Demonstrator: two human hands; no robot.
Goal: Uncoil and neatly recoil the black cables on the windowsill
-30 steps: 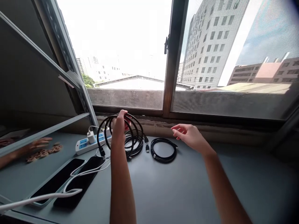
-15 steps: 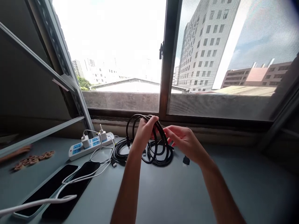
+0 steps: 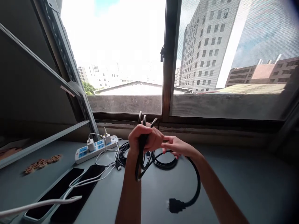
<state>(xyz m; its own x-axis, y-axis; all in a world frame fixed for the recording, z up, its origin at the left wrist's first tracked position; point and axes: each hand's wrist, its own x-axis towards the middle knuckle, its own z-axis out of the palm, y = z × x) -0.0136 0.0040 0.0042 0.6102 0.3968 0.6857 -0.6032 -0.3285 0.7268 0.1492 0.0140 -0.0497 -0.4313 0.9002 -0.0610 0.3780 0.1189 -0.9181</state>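
Gripping: our left hand (image 3: 147,137) clenches a looped black cable (image 3: 198,183) above the grey desk (image 3: 149,202).
Right hand (image 3: 176,146): just beside our left, fingers curled at that cable; we cannot tell whether they pinch it.
Plug (image 3: 177,205): at the cable's loose end, nearer us than our hands.
Coils (image 3: 167,167): two, black, lying beyond our wrists.

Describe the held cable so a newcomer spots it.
Under the dark window upright, over the grey table, find the left hand. The black cable is looped in its grip, one end curving past the right hand to a plug. Neighbouring black coils lie on the table; this one is held.
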